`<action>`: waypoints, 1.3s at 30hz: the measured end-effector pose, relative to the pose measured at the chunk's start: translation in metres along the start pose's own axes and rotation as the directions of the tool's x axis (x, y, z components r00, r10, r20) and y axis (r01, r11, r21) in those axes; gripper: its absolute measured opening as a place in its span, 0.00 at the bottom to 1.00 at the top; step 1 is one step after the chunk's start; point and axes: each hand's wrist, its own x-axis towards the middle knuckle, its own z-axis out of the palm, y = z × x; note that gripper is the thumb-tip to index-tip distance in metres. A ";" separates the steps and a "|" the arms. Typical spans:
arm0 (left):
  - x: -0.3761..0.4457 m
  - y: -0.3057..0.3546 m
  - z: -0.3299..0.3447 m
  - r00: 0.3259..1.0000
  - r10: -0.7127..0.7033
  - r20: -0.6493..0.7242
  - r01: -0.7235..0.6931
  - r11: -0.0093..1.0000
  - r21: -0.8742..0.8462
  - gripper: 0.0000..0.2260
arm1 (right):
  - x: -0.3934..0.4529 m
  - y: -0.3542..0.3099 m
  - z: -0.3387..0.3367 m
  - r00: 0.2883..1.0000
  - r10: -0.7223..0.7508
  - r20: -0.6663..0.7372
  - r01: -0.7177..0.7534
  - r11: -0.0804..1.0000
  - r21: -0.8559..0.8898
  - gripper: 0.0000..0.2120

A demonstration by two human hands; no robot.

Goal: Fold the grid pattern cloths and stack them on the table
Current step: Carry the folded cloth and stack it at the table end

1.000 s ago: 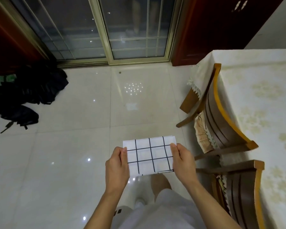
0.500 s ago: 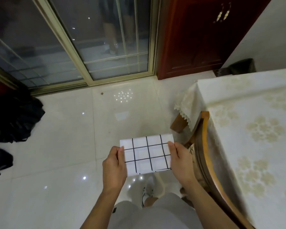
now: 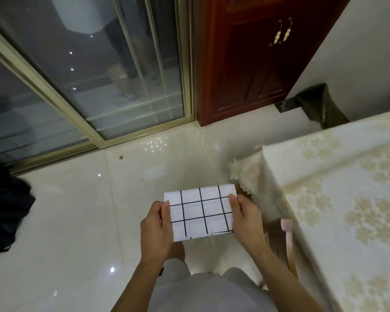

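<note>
Folding looks done on this grid cloth [image 3: 200, 213] (small and neat), my left hand [image 3: 157, 228] and right hand [image 3: 245, 218] pinch its sides, and I must lay it on the table [image 3: 347, 199].

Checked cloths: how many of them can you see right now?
1. A folded checked cloth is held above the floor between the left hand and the right hand, beside the table. None lies on the visible part of the table; others may be out of view.
</note>
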 end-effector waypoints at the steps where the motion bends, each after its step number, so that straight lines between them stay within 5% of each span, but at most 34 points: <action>1: 0.020 0.006 0.003 1.000 0.009 0.015 -0.009 1.000 0.002 0.13 | 0.017 -0.003 0.005 1.000 0.012 -0.017 -0.012 1.000 0.005 0.19; 12: 0.254 0.078 0.006 0.975 0.165 0.148 -0.173 0.984 0.041 0.12 | 0.196 -0.085 0.062 0.975 0.119 -0.186 -0.116 0.993 0.024 0.19; 21: 0.351 0.127 0.039 0.921 0.234 0.310 -0.257 0.966 0.036 0.12 | 0.275 -0.106 0.060 0.918 0.243 -0.314 -0.249 0.968 0.024 0.20; 39: 0.477 0.321 0.257 0.680 0.446 0.582 -0.572 0.820 0.040 0.13 | 0.465 -0.054 -0.072 0.705 0.479 -0.523 -0.343 0.876 0.340 0.21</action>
